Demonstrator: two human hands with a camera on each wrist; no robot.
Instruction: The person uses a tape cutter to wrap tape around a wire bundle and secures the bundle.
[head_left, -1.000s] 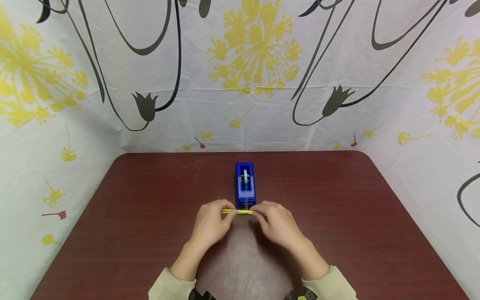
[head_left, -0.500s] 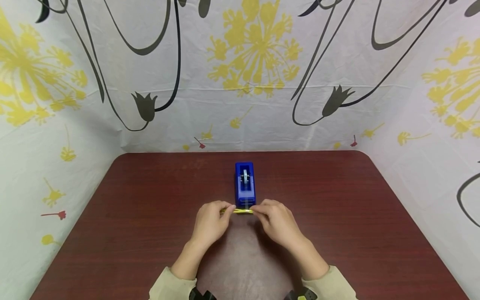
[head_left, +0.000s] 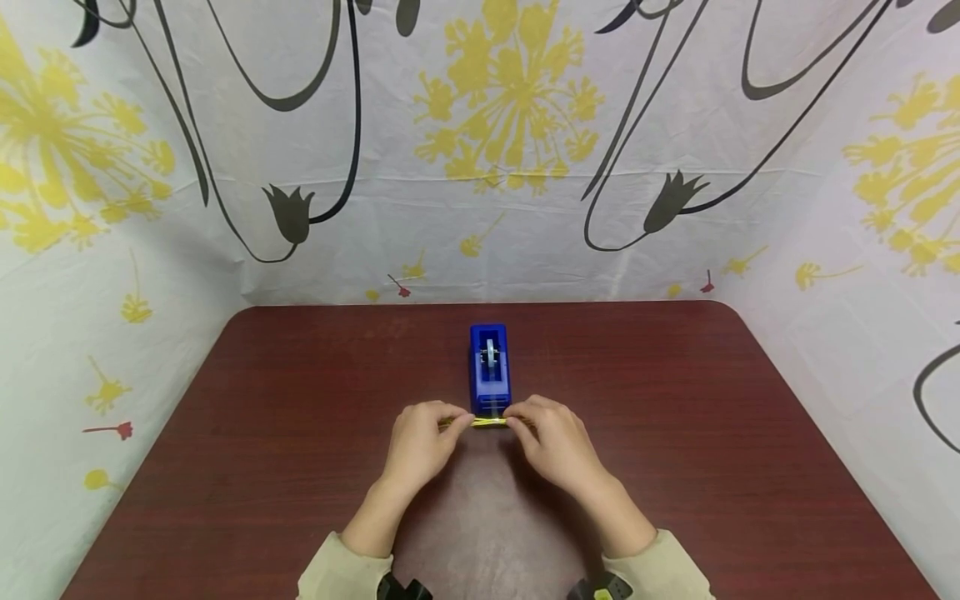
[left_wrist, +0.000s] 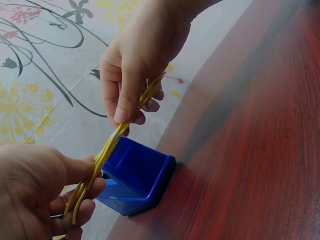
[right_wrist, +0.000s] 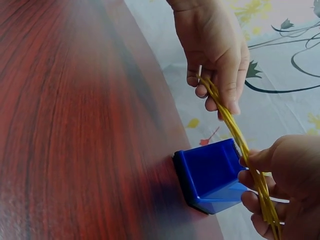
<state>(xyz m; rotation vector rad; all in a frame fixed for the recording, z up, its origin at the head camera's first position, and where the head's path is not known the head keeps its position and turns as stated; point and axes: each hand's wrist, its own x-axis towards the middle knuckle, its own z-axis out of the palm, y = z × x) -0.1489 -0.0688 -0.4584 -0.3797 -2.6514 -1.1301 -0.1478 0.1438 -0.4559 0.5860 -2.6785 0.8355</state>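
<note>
A folded bundle of thin yellow cord (head_left: 489, 422) is stretched level between both hands at the front end of a blue tape dispenser (head_left: 491, 375). My left hand (head_left: 422, 442) pinches its left part between thumb and fingers, and my right hand (head_left: 555, 442) pinches its right part. In the left wrist view the yellow cord (left_wrist: 106, 152) runs just above the cutter end of the blue dispenser (left_wrist: 142, 170). From the right wrist view, a short white tip pokes out of the yellow cord (right_wrist: 235, 127) by the left hand. A roll of tape (head_left: 491, 354) sits inside the dispenser.
The dispenser stands on a dark red-brown wooden table (head_left: 315, 375), short of its far edge. Behind and beside the table hangs a white cloth (head_left: 375, 150) with yellow and grey flower prints.
My left hand's thumb and fingertips have shifted slightly along the cord, covering more of its left end. The right fingertips have shifted only slightly, and the dispenser stays in place.
</note>
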